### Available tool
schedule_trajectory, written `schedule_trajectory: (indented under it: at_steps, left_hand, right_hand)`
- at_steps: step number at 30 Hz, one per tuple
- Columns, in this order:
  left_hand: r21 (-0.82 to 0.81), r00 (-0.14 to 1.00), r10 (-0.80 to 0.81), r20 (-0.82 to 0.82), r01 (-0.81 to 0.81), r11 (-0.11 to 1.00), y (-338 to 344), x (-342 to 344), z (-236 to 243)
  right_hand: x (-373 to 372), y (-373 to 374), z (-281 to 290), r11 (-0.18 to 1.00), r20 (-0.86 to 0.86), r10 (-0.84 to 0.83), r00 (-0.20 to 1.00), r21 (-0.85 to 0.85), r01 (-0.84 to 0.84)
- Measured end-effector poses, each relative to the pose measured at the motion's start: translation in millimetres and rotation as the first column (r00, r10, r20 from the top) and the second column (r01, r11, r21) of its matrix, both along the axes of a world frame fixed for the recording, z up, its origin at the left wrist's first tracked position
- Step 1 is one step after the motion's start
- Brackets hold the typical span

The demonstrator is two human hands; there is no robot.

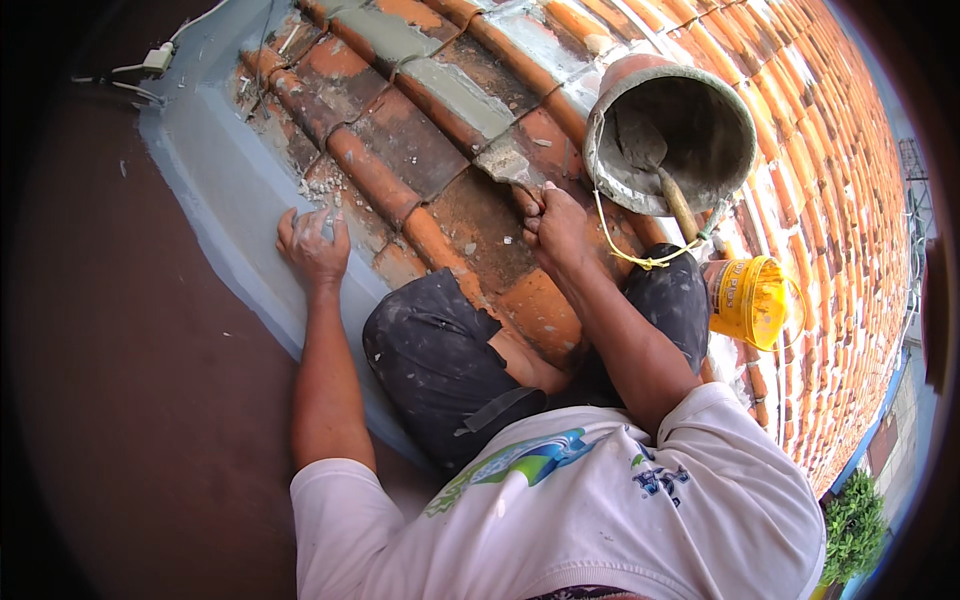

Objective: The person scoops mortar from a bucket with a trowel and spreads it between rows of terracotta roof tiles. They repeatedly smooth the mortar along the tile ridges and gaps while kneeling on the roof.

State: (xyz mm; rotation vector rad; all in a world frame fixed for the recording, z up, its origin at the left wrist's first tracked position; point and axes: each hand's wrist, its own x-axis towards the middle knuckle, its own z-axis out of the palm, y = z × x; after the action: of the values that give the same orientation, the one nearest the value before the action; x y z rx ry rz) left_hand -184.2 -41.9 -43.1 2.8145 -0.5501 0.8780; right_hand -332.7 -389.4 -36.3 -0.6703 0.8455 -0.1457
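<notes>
My right hand (557, 228) grips the handle of a trowel (507, 163). Its blade, coated in grey mortar, lies over the clay roof tiles (398, 142). Fingers apart, my left hand (318, 246) rests on the edge of the grey-coated strip (225, 165) along the wall. Pale crumbs of mortar (323, 188) are scattered just beyond its fingertips. Smooth wet-looking grey mortar (459, 97) covers parts of the tiles farther up.
To my right stands a mortar-crusted bucket (735, 120), tilted, with a wooden-handled trowel (678, 205) inside and a yellow cord (640, 262). A small yellow pail (750, 300) sits nearer. A dark red wall (150, 350) flanks my left; a white electrical connector (158, 57) hangs beyond.
</notes>
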Motion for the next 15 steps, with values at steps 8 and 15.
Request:
schedule_trajectory:
  at_steps: [8, 15]
  left_hand:
    - [0.022, 1.000, 0.005, -0.010, -0.005, 1.000, 1.7, 0.4, -1.7]
    - [0.066, 0.999, 0.015, -0.028, -0.013, 0.998, 1.8, -0.2, 1.7]
  right_hand:
    - [-2.7, 2.9, -1.0, 0.987, -0.035, 0.010, 0.999, -0.161, -0.015]
    - [-4.2, 2.3, -7.9, 0.864, -0.048, 0.247, 0.968, -0.442, -0.243]
